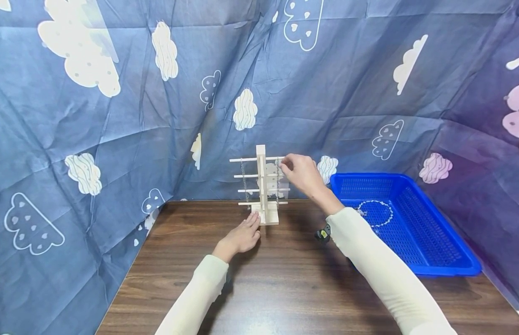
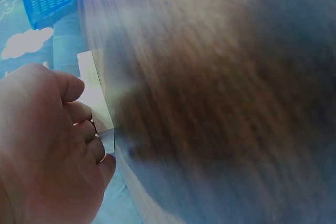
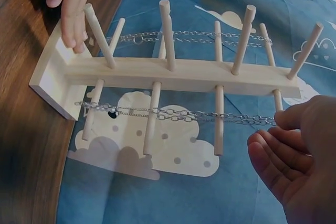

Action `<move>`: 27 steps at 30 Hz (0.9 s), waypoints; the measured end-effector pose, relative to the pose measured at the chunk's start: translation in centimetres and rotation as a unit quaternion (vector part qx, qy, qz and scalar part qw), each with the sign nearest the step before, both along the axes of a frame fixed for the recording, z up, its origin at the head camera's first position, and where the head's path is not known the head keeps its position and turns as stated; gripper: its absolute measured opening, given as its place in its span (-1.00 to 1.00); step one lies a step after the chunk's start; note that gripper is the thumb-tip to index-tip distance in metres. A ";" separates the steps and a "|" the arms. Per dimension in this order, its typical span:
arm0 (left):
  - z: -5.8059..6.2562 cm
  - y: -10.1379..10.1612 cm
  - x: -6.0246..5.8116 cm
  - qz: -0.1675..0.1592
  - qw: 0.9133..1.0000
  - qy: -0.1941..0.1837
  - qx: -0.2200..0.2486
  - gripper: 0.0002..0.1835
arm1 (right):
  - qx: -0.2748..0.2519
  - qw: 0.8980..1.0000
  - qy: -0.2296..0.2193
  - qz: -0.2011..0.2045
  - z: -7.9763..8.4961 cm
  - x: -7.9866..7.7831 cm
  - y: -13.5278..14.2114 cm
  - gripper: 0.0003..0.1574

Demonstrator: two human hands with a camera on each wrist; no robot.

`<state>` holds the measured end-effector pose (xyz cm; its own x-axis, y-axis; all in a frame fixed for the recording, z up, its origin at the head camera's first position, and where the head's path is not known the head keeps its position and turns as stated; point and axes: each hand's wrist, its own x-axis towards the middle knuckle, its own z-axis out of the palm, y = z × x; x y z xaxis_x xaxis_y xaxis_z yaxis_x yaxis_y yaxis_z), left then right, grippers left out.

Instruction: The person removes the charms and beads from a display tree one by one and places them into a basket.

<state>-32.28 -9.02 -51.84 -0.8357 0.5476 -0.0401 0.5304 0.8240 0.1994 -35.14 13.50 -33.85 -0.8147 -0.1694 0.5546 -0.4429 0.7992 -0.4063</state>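
Observation:
A pale wooden rack (image 1: pixel 261 179) with several round pegs stands upright at the table's back edge. My left hand (image 1: pixel 241 235) rests its fingers on the rack's base (image 3: pixel 55 80), holding nothing. At the right end of the top peg, the fingers of my right hand (image 1: pixel 302 171) pinch a silver chain necklace (image 3: pixel 184 115) where it loops over that peg. The chain hangs down past the lower pegs toward the base. Another silver chain (image 1: pixel 244 179) hangs on the rack's left side.
To the right sits a blue plastic basket (image 1: pixel 435 209) with a pale beaded string (image 1: pixel 391 216) inside. A small dark object (image 1: pixel 323 233) shows beside the right sleeve. A blue cloth with cloud prints (image 1: pixel 200 56) hangs behind the brown wooden table (image 1: pixel 284 288).

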 end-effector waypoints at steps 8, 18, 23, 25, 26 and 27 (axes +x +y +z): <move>0.0 0.0 0.2 0.002 1.000 -0.007 -0.002 -0.39 | 0.011 0.999 0.002 -0.032 -0.8 -0.3 -0.8 -0.75; 0.1 0.0 0.2 0.003 1.000 -0.006 0.002 -0.38 | 0.016 0.999 -0.005 -0.048 -1.6 -0.8 -1.7 -0.69; 0.1 0.1 0.2 0.002 1.000 -0.007 0.002 -0.38 | -0.002 0.998 -0.003 -0.058 -1.8 -0.9 -1.9 -0.77; 0.2 0.1 0.3 0.001 1.000 -0.007 0.004 -0.39 | -0.005 0.998 0.000 -0.057 -1.8 -0.9 -2.0 -0.79; 0.2 0.1 0.3 0.001 1.000 -0.005 0.004 -0.39 | -0.007 0.998 0.002 -0.057 -1.9 -0.9 -2.1 -0.80; 0.1 0.1 0.3 0.001 1.000 -0.005 0.004 -0.39 | -0.007 0.998 0.003 -0.057 -1.9 -0.8 -2.1 -0.81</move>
<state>-32.02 -8.93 -51.69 -0.8363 0.5465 -0.0439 0.5270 0.8234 0.2102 -35.97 11.39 -35.75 -0.8244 -0.0671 0.5620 -0.3515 0.8390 -0.4154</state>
